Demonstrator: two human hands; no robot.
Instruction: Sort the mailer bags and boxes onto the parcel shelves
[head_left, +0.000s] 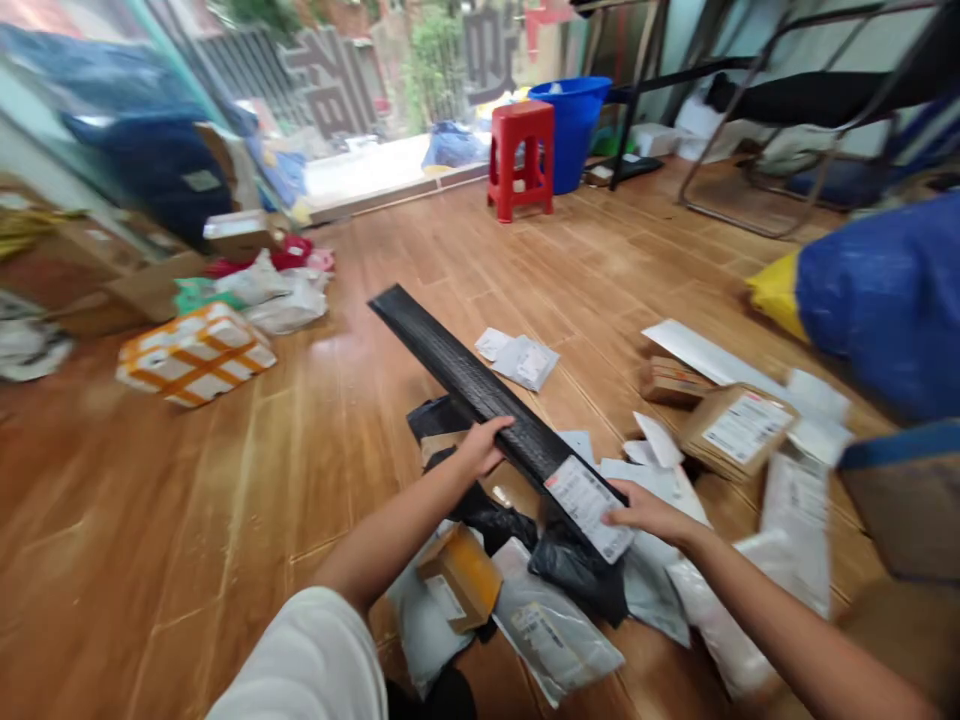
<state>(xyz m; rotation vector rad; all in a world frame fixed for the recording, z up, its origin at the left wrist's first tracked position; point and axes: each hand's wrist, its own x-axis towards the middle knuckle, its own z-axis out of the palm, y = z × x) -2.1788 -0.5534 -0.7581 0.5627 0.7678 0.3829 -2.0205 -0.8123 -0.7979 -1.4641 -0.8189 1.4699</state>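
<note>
Past a white sleeve (pixel 304 655), stretching both forearms (pixel 401 535) forward over heaped parcels (pixel 555 640); gripping a long black package (pixel 465 380) two-handed, pinching its near end over the white label (pixel 581 500) with the right hand (pixel 649 510), clasping its middle with the left hand (pixel 484 450); holding it aslant above the parcels, out over the wooden floor (pixel 337 450)

The floor (pixel 360 440) is basically carrying the lot. A stool (pixel 504 128) is standing by its far edge, with a bucket (pixel 576 135) sitting just behind it to the right. A box (pixel 196 355) is lying toward the left edge, bags (pixel 285 302) resting right behind. A sack (pixel 885 300) is hugging the right edge, and a chair (pixel 817 100) is standing near the far right corner. Parcels (pixel 577 575) are lying heaped up front, mailers (pixel 529 362) are resting beyond, and a package (pixel 529 440) is hanging over the heap.
</note>
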